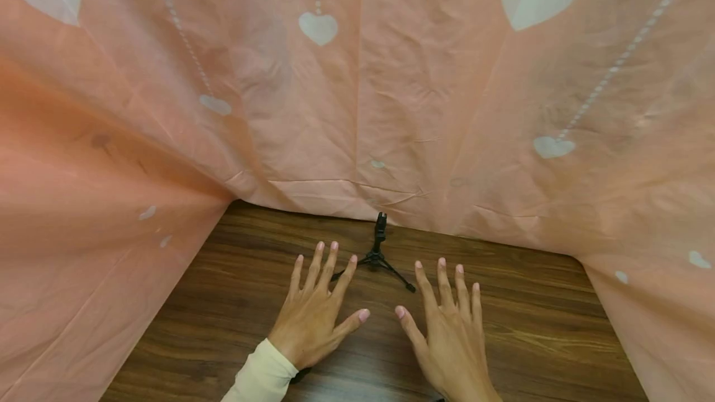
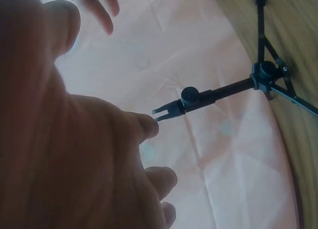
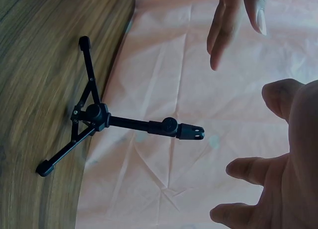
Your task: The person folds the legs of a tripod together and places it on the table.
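Observation:
A small black tripod (image 1: 377, 254) stands with its legs spread on the wooden table, close to the back curtain. Its short post ends in a forked tip, seen in the left wrist view (image 2: 171, 110) and the right wrist view. My left hand (image 1: 315, 312), in a cream sleeve (image 1: 261, 372), is held flat with fingers spread, just left of the tripod. My right hand (image 1: 452, 340) mirrors it on the right, palm down and fingers apart. Neither hand holds anything. Whether the left fingers touch the tripod's leg cannot be told; the left hand partly covers that leg.
A pink curtain (image 1: 402, 98) with white hearts hangs behind the dark wooden table (image 1: 536, 327) and along both sides. The tabletop's back edge meets the cloth. A small dark thing (image 1: 300, 375) shows under the left wrist.

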Action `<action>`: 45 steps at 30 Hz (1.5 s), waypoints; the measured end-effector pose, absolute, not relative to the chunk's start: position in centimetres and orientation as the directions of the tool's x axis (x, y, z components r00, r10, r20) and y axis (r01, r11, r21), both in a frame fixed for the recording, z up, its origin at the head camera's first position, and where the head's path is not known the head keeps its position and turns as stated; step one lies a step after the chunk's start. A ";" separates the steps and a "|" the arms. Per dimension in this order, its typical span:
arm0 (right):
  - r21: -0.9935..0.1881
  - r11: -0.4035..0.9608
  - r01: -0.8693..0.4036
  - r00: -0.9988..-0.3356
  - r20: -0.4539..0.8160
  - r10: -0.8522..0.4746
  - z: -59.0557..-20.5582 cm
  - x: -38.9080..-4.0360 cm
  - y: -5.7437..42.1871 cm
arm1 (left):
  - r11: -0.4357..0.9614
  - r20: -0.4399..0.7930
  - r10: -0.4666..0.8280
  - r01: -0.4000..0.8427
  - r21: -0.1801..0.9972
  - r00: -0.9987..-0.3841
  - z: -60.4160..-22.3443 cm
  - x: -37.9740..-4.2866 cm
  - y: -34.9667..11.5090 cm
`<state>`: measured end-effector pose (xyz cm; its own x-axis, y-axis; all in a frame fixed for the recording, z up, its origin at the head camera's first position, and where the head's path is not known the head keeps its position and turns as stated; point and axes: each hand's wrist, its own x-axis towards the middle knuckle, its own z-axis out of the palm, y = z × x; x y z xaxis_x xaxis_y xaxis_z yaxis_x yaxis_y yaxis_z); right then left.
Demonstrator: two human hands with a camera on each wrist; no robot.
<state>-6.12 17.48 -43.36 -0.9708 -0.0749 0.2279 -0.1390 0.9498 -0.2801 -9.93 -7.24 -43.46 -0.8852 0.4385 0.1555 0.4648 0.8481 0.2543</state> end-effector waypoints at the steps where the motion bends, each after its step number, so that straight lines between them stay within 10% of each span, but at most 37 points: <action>1: -0.278 0.950 -0.139 -0.971 0.229 -0.075 -43.4 -6.1 17.5 | 0.846 0.154 0.439 0.465 0.262 -0.885 -43.5 -9.9 -7.2; 45: -0.342 0.919 -0.198 -0.934 0.349 -0.071 -43.4 -8.8 17.2 | 0.843 0.243 0.409 0.466 0.267 -0.879 -46.1 -12.9 -7.9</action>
